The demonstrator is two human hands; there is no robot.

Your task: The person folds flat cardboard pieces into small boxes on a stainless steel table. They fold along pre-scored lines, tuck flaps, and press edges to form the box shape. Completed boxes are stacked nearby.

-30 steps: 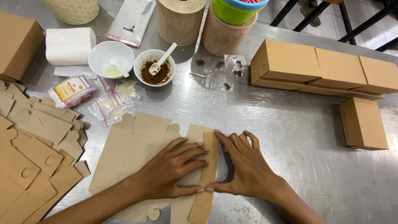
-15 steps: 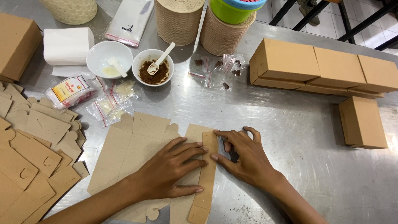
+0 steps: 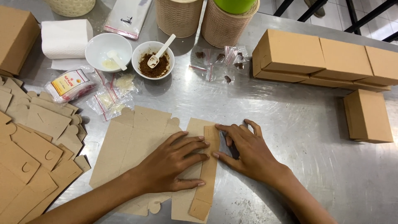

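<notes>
A flat brown cardboard box blank (image 3: 137,137) lies unfolded on the steel table (image 3: 298,124). My left hand (image 3: 172,161) presses flat on its right part, fingers spread and pointing right. A narrow side flap (image 3: 206,174) is folded over along the blank's right edge. My right hand (image 3: 244,151) rests at that flap, its fingertips on the fold near the top and its thumb at the flap's edge. Neither hand grips anything.
A pile of flat blanks (image 3: 33,145) lies at the left. Assembled brown boxes (image 3: 327,58) line the back right, one more box (image 3: 367,116) in front. Two white bowls (image 3: 108,52) (image 3: 153,60), small plastic bags (image 3: 219,62), a paper towel roll (image 3: 66,39) and woven containers (image 3: 226,25) stand behind.
My right hand slid a little up along the folded flap. My left hand stayed pressed on the blank.
</notes>
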